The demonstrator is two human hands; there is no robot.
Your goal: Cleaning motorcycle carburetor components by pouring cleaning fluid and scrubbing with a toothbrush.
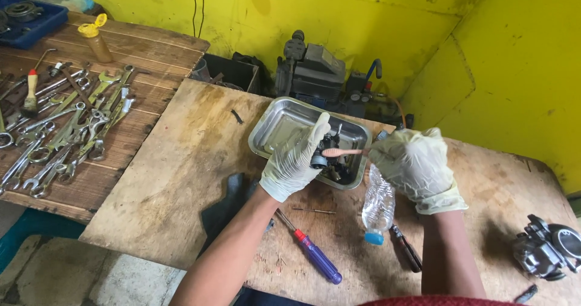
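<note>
My left hand [295, 161], in a pale glove, grips a small dark metal engine part [324, 151] over a shallow steel tray [275, 127]. My right hand [414, 164], also gloved, holds a brush with a pinkish handle [342, 152] whose head touches the part. A clear plastic bottle with a blue cap [378, 206] lies on the wooden board just below my right hand.
A screwdriver with a blue and red handle [315, 254] and a dark-handled tool [407, 248] lie on the board [181, 179]. A grey carburettor [548, 248] sits at the right edge. Several spanners [66, 130] cover the bench at left. A dark machine [318, 73] stands behind the tray.
</note>
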